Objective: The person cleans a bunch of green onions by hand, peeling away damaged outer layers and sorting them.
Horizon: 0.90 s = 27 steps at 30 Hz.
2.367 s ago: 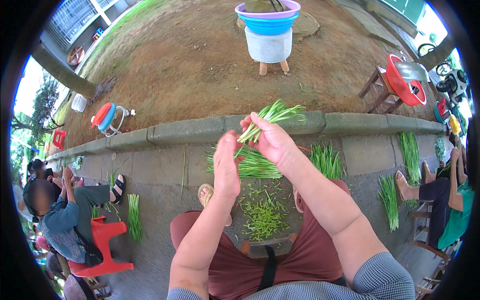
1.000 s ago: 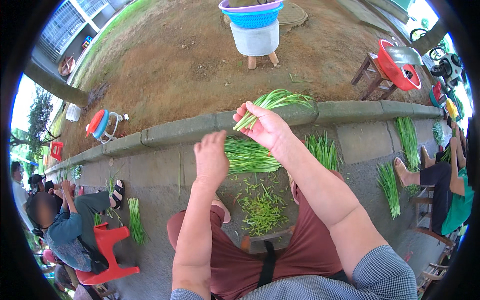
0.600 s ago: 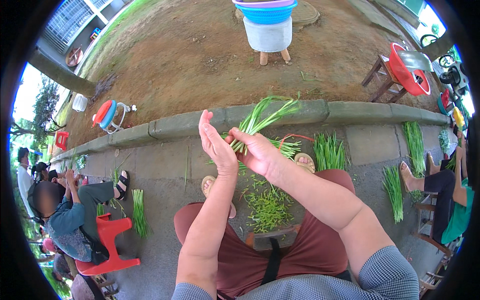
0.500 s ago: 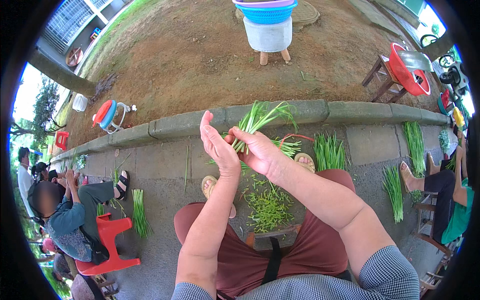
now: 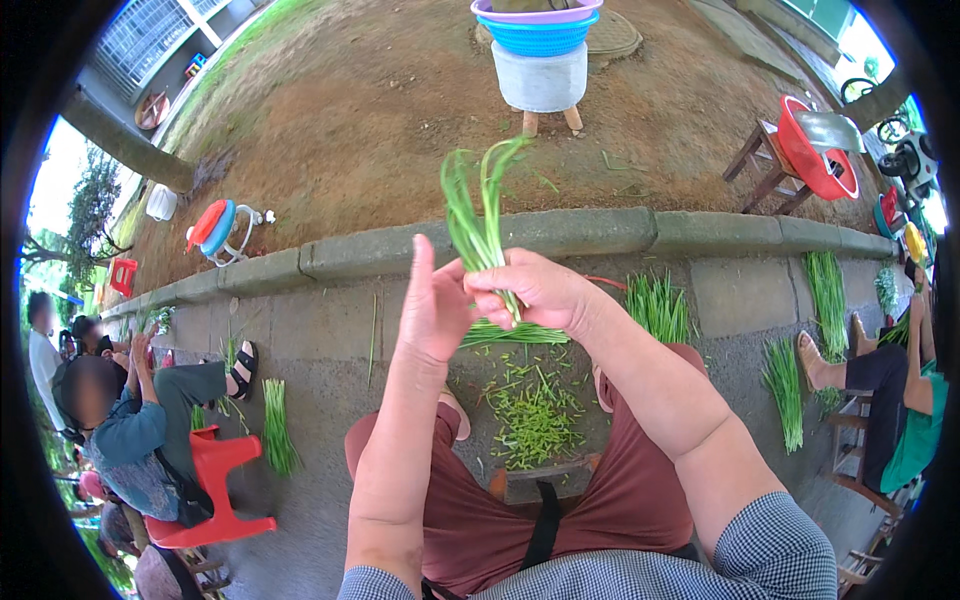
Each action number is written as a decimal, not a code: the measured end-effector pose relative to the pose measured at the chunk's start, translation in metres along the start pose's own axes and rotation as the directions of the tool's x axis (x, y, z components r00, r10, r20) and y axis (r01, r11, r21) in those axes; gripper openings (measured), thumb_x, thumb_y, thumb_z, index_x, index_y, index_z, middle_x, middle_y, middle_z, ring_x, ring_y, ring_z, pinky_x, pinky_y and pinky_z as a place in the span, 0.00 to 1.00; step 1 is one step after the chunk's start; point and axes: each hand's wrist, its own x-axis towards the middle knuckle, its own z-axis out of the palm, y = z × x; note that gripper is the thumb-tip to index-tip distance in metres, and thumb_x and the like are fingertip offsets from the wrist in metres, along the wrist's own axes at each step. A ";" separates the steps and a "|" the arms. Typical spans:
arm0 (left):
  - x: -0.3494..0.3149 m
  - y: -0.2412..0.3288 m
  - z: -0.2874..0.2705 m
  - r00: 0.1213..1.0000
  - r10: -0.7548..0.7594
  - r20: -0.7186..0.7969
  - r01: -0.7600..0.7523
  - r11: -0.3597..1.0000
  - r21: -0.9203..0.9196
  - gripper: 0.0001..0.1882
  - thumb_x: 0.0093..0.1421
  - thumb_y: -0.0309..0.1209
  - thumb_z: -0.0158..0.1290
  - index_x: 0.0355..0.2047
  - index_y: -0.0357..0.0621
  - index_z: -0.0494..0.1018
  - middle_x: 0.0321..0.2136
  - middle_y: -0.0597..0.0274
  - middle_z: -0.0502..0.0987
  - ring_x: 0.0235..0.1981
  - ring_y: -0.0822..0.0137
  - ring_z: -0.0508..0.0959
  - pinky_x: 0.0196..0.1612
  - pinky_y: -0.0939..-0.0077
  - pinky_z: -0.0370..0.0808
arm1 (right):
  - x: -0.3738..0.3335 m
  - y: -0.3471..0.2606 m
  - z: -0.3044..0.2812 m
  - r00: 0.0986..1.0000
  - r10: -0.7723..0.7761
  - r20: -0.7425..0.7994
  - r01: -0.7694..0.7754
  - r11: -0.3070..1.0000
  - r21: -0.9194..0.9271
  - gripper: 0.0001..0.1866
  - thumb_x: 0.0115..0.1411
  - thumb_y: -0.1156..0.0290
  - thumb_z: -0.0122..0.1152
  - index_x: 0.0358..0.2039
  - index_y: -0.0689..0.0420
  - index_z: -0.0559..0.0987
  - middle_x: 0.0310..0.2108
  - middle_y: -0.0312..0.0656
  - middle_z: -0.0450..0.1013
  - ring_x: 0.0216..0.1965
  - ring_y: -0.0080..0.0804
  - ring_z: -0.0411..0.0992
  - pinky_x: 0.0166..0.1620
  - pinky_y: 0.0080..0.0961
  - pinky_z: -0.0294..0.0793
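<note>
A small bunch of chives (image 5: 473, 215) stands upright, its leafy tops blurred and its stem ends pointing down. My right hand (image 5: 535, 288) is closed around the lower stems. Close against the bunch on its left, my left hand (image 5: 437, 305) has its thumb stretched up and its palm turned toward the stems; its fingers partly go behind them. Beneath both hands, more chives (image 5: 520, 334) lie in a pile on the pavement. Short cut green pieces (image 5: 538, 415) are scattered between my feet.
A standing bundle of chives (image 5: 657, 305) is near my right foot, by the stone curb (image 5: 580, 232). People sit on both sides, one on a red plastic chair (image 5: 215, 470). Beyond the curb are a stool with a red basin (image 5: 815, 160) and stacked blue and purple baskets (image 5: 540, 35).
The chives have swung from leaning right to upright, with their tops higher. My right hand has moved slightly right, and my left hand has turned, its thumb now raised apart from the fingers.
</note>
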 end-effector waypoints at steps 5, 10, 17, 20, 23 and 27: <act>0.009 -0.018 0.000 0.955 0.127 -0.268 -0.119 0.992 0.043 0.50 0.52 0.70 0.45 0.54 0.30 0.65 0.49 0.46 0.72 0.52 0.56 0.72 0.55 0.59 0.69 | -0.003 0.006 0.010 0.986 0.139 0.089 -0.140 0.990 0.002 0.06 0.61 0.69 0.55 0.32 0.59 0.72 0.19 0.31 0.65 0.16 0.19 0.62 0.18 0.16 0.60; 0.005 0.005 -0.030 0.674 0.426 -0.603 -0.361 0.903 0.233 0.33 0.55 0.63 0.47 0.42 0.43 0.71 0.38 0.59 0.73 0.43 0.63 0.70 0.52 0.54 0.58 | 0.004 -0.007 -0.017 0.996 0.074 -0.054 -0.059 0.968 0.242 0.08 0.62 0.68 0.54 0.31 0.59 0.72 0.19 0.32 0.65 0.17 0.18 0.63 0.17 0.15 0.61; 0.000 -0.020 0.018 0.991 -0.076 -0.108 0.088 0.991 0.105 0.40 0.59 0.69 0.31 0.34 0.43 0.74 0.28 0.61 0.77 0.32 0.61 0.77 0.39 0.69 0.69 | 0.003 -0.005 -0.013 0.995 0.068 -0.071 -0.049 0.969 0.243 0.08 0.62 0.69 0.53 0.30 0.61 0.73 0.19 0.36 0.69 0.17 0.20 0.66 0.15 0.14 0.61; 0.000 -0.012 0.026 0.999 -0.032 -0.010 0.032 0.999 0.022 0.42 0.59 0.69 0.32 0.38 0.39 0.73 0.29 0.58 0.77 0.38 0.59 0.77 0.45 0.63 0.74 | -0.003 0.000 0.002 0.991 0.128 -0.024 -0.127 0.990 0.063 0.09 0.62 0.68 0.53 0.30 0.61 0.73 0.18 0.37 0.70 0.14 0.22 0.67 0.12 0.14 0.60; 0.000 -0.010 0.019 0.994 0.011 0.112 0.006 0.989 -0.148 0.29 0.63 0.57 0.41 0.40 0.39 0.72 0.32 0.55 0.77 0.45 0.56 0.76 0.50 0.58 0.75 | -0.002 0.014 0.007 0.980 0.197 0.004 -0.197 0.980 -0.032 0.09 0.61 0.67 0.53 0.31 0.60 0.74 0.19 0.41 0.73 0.15 0.28 0.72 0.10 0.15 0.62; -0.002 -0.001 -0.001 0.993 0.113 -0.010 -0.113 0.972 -0.208 0.11 0.65 0.39 0.49 0.38 0.45 0.71 0.32 0.59 0.78 0.45 0.57 0.76 0.49 0.54 0.76 | -0.008 0.002 0.022 0.989 0.120 -0.085 -0.132 0.980 -0.148 0.29 0.66 0.44 0.42 0.41 0.62 0.73 0.26 0.45 0.76 0.20 0.28 0.75 0.16 0.16 0.68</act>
